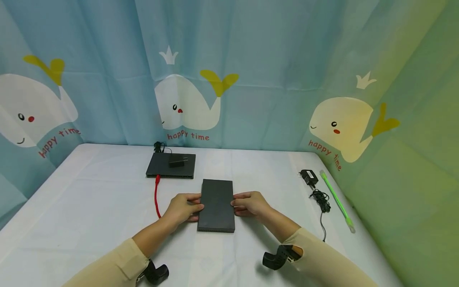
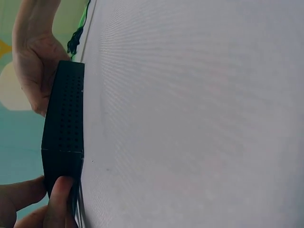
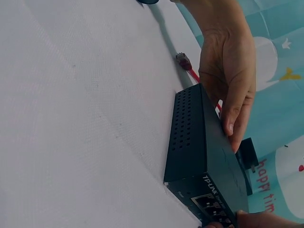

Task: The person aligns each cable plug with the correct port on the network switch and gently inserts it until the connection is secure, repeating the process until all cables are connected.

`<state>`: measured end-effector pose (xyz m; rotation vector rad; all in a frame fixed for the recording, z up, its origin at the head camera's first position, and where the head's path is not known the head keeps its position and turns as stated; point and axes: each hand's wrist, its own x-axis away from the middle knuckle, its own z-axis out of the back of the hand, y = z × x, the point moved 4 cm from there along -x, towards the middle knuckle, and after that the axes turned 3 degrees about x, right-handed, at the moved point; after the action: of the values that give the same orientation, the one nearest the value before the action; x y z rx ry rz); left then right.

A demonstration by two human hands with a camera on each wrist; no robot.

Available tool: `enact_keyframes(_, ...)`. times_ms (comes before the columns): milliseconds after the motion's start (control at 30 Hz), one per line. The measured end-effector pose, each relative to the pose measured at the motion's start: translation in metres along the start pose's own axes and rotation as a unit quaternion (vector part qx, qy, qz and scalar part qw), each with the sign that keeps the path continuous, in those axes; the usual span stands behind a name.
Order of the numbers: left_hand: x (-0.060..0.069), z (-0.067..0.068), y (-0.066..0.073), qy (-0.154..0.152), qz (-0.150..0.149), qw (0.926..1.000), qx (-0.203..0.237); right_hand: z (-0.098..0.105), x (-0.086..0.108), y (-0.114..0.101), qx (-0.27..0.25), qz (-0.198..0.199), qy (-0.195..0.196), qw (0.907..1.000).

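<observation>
A black TP-LINK network switch [image 1: 216, 205] is in the middle of the white table, its long sides running away from me. My left hand [image 1: 183, 209] grips its left side, thumb on the upper edge and fingers along the side. On the right side my right hand [image 1: 251, 204] holds it the same way. The right wrist view shows the switch [image 3: 190, 137] with its vent holes and a row of ports, partly covered by fingers. In the left wrist view, a perforated wall of the switch [image 2: 69, 114] appears between both hands.
At the back left lies another flat black box [image 1: 159, 163] with a black power adapter [image 1: 176, 161] on top. A red network cable [image 1: 156, 195] runs from its front. To the right are a corded adapter [image 1: 309, 177] and a green stick [image 1: 337, 199]. A curtain [image 1: 265, 79] hangs behind.
</observation>
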<state>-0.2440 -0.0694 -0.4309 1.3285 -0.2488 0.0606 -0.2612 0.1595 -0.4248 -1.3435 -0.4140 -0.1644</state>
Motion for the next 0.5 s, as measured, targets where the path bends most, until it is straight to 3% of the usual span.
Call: enact_keyframes(500, -0.012, -0.006, 0.003, 0.008, -0.005, 0.9997, -0.022, 0.006, -0.005, 0.001, -0.007, -0.004, 0.005, 1.0)
